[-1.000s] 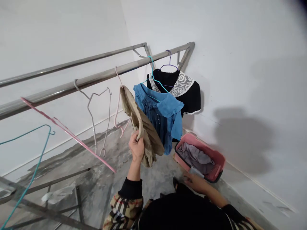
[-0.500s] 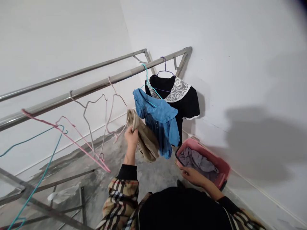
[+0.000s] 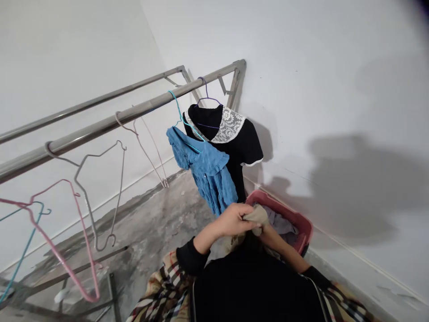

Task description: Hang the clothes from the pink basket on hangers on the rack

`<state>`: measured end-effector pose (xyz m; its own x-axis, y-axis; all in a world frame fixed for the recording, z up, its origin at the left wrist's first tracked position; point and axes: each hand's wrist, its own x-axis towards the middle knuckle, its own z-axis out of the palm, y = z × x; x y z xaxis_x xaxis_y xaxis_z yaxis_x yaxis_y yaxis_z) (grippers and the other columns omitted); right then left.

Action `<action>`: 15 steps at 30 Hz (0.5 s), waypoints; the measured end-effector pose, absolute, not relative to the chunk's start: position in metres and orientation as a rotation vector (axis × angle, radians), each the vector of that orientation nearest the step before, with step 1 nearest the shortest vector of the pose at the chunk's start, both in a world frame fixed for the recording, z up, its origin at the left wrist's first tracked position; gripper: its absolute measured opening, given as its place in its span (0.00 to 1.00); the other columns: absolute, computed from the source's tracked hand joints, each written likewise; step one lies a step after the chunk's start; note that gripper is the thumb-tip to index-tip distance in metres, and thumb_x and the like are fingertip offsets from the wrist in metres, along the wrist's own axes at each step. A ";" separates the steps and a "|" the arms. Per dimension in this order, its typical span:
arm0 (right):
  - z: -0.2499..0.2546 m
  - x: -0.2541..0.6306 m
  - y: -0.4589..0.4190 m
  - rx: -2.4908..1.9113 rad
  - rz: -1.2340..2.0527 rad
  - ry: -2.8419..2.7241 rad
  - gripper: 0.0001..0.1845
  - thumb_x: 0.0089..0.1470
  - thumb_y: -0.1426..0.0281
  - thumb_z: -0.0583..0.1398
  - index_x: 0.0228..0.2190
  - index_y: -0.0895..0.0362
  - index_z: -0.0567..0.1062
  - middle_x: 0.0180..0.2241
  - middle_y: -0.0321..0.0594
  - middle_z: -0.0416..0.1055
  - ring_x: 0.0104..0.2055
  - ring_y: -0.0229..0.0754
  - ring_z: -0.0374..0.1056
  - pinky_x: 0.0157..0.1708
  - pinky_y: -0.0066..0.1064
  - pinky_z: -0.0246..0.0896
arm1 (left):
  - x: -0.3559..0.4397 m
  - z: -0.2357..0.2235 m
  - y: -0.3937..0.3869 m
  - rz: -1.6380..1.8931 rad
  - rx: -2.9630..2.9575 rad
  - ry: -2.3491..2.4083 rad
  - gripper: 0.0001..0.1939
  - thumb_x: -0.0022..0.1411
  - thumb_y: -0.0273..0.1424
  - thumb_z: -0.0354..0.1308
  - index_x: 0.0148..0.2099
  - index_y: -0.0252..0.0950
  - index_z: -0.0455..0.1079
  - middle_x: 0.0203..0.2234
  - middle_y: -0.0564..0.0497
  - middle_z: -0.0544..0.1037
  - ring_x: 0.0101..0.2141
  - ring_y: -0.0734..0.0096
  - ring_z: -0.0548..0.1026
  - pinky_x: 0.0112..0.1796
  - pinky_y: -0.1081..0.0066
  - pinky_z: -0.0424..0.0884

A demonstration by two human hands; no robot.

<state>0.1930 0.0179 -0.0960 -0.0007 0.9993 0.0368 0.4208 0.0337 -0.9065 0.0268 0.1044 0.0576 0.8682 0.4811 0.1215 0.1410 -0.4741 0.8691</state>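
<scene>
Khaki garment (image 3: 257, 215): bunched up, in front of the person's body, off the rail, in the hands; overlaps the basket's near left part in view. More khaki cloth shows lower down, under the left hand. Left hand (image 3: 232, 220): fingers closed on the khaki garment, narrow grip. Right hand (image 3: 265, 233): at the same bunch, mostly hidden behind the cloth; cannot tell how its fingers stand. Both sleeves plaid, with black cuffs (image 3: 193, 257).

Pink basket (image 3: 279, 202): on the floor (image 3: 157, 230), just beside the wall (image 3: 321, 98). Purple-grey cloth (image 3: 280, 223) crumpled inside it.

Blue garment (image 3: 209, 165): on a turquoise hanger (image 3: 180, 110), above and beyond the left hand, partly covering the black top (image 3: 250, 145). Black top has a white lace collar (image 3: 232, 126), on a purple hanger (image 3: 207, 93). Both hangers hooked on the near rail (image 3: 142, 108); far rail (image 3: 100, 102) runs behind.

Bare hangers leftward: pale pink hanger (image 3: 127, 129) and grey hanger (image 3: 88, 201), both hooked on the near rail; then pink hanger (image 3: 50, 249) and teal hanger (image 3: 24, 252), both cut off by the left edge.
</scene>
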 end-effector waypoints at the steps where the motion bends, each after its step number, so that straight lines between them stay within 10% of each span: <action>1: -0.091 0.204 0.017 -1.522 0.973 -1.467 0.21 0.49 0.64 0.57 0.42 0.60 0.78 0.42 0.50 0.79 0.47 0.55 0.74 0.49 0.46 0.69 | 0.025 0.064 0.112 0.525 2.061 0.480 0.14 0.53 0.39 0.66 0.38 0.34 0.74 0.31 0.50 0.77 0.33 0.69 0.75 0.33 0.73 0.70; 7: -0.039 0.277 -0.003 -1.606 0.651 -1.155 0.12 0.41 0.65 0.58 0.27 0.56 0.79 0.29 0.43 0.80 0.32 0.48 0.75 0.37 0.36 0.73 | 0.020 0.078 0.188 1.548 1.958 1.187 0.41 0.54 0.48 0.65 0.64 0.39 0.57 0.61 0.37 0.63 0.61 0.51 0.62 0.57 0.54 0.62; 15: -0.034 0.326 -0.005 -1.583 0.232 -1.202 0.11 0.46 0.65 0.59 0.29 0.57 0.78 0.31 0.41 0.80 0.34 0.46 0.73 0.36 0.33 0.69 | 0.051 0.085 0.235 1.384 1.992 1.423 0.55 0.47 0.48 0.68 0.68 0.28 0.47 0.62 0.30 0.60 0.63 0.45 0.59 0.62 0.53 0.55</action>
<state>0.3258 -0.0053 -0.0339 0.4697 0.7786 0.4161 0.5680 0.0944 -0.8176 0.0506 0.2352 0.0847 0.0302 0.8566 0.5150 0.5381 -0.4482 0.7139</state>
